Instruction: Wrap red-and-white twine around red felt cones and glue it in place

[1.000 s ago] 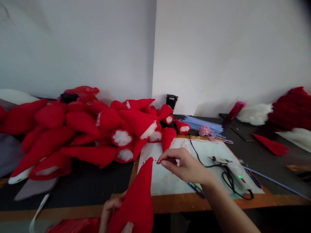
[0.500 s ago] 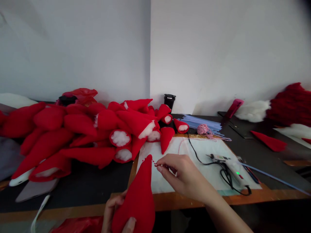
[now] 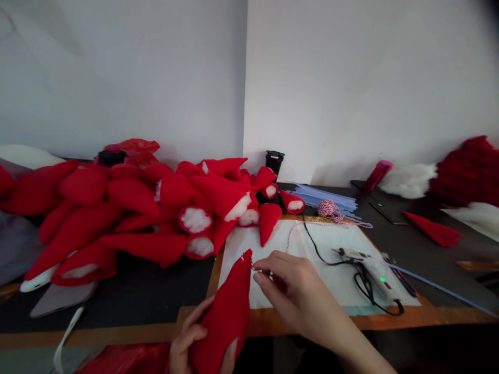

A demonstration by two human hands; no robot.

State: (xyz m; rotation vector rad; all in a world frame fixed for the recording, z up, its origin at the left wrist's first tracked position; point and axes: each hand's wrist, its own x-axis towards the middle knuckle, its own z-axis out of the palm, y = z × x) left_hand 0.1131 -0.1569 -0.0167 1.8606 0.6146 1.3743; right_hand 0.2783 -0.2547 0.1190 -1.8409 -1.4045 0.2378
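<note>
A red felt cone (image 3: 228,311) stands tilted at the table's front edge, its narrow tip pointing up. My left hand (image 3: 187,337) is closed around its wide lower part, thumb in front and fingers on the left side. Close to the tip, on its right, my right hand (image 3: 302,293) pinches the end of a short piece of red-and-white twisted string (image 3: 254,267). Part of that string is hidden by the fingers. Behind the hands lies a white work sheet (image 3: 323,249), and on it rests a glue gun (image 3: 370,267) with a lit green light and black cord.
Many red cones with white stuffing (image 3: 197,221) are heaped on the left. A ball of red-and-white string (image 3: 328,209), bluish glue sticks (image 3: 307,196) and a black cup (image 3: 274,162) sit at the back. White fluff (image 3: 409,180) and a flat red cone (image 3: 432,228) lie right.
The cone has turned slightly and its tip has shifted a little right. My right hand has moved slightly right and down, still pinching the string. The view has shifted a little.
</note>
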